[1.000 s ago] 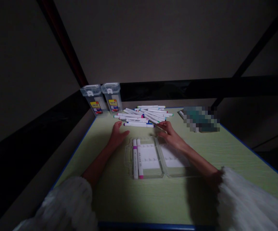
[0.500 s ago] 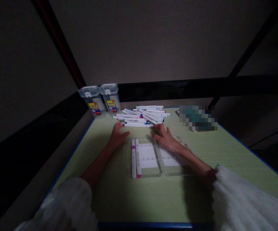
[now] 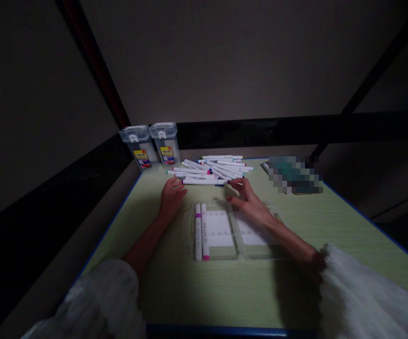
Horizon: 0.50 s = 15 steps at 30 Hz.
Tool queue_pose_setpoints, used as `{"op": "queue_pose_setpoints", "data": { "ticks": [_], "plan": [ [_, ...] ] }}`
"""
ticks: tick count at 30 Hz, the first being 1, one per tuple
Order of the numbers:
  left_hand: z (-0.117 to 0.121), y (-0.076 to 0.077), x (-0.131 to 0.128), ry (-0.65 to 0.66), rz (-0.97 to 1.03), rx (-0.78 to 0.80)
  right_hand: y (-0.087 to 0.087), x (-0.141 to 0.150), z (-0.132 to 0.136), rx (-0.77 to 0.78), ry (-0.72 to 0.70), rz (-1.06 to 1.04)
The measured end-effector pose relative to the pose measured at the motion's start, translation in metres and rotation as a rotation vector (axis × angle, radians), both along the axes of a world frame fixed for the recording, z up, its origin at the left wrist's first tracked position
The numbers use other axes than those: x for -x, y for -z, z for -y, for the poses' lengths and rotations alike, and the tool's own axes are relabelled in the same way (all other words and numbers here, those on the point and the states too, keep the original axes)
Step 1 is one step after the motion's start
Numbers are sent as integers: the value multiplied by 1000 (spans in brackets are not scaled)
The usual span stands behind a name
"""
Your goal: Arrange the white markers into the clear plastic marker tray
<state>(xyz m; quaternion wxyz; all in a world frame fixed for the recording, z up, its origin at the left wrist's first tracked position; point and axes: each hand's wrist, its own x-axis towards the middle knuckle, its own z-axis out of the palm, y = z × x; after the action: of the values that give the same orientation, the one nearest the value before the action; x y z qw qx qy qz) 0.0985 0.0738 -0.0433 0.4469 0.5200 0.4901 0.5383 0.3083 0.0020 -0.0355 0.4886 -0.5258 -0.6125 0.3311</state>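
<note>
Between both hands, head view: white marker (image 3: 206,182) lying crosswise. Left hand (image 3: 171,200) spread, fingertips near its left end; right hand (image 3: 250,201) spread at its right end, contact unclear. Marker pile (image 3: 225,165) just beyond both.

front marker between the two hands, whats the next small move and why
Probably draw the front marker toward the open clear case, since the left hand and right hand are at its opposite ends and two similar markers lie there.

Fluffy off-white sleeves (image 3: 363,292), thick textured fabric, loose uneven cuffs (image 3: 327,268), bare forearms (image 3: 292,240), bare hands (image 3: 249,200)
</note>
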Motion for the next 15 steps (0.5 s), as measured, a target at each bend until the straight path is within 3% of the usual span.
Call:
{"op": "queue_pose_setpoints", "data": {
  "ticks": [6, 15],
  "plan": [
    [13, -15, -4, -81, -134, 62, -8, 3, 5, -64, 10, -189],
    [15, -12, -2, -58, -181, 30, -14, 4, 9, 9, 46, -267]
  ]
}}
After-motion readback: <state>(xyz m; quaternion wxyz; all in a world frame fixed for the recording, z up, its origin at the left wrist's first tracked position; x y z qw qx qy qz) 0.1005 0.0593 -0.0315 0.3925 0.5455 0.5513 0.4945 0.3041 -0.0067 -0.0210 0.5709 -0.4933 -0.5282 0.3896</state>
